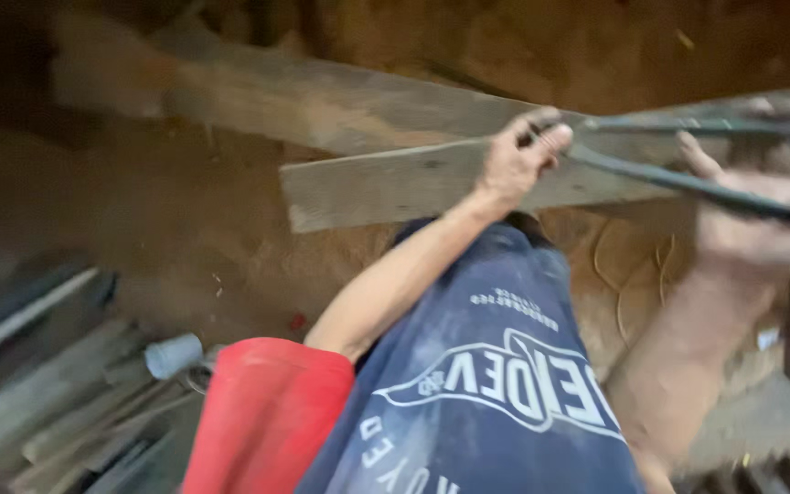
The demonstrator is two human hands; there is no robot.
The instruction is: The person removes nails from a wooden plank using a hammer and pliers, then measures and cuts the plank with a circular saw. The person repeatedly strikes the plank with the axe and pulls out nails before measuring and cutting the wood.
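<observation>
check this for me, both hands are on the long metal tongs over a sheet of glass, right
Not quite. The head view shows the left hand and right hand on the long metal tongs, but what lies under them is a weathered wooden plank, not a sheet of glass.

no packages, labels, signs or screens in view

Boards and tongs crowd the reach

The weathered grey wooden plank and long dark metal tongs bar the way ahead; bare brown dirt floor lies open at left, above stacked grey wood scraps.
</observation>
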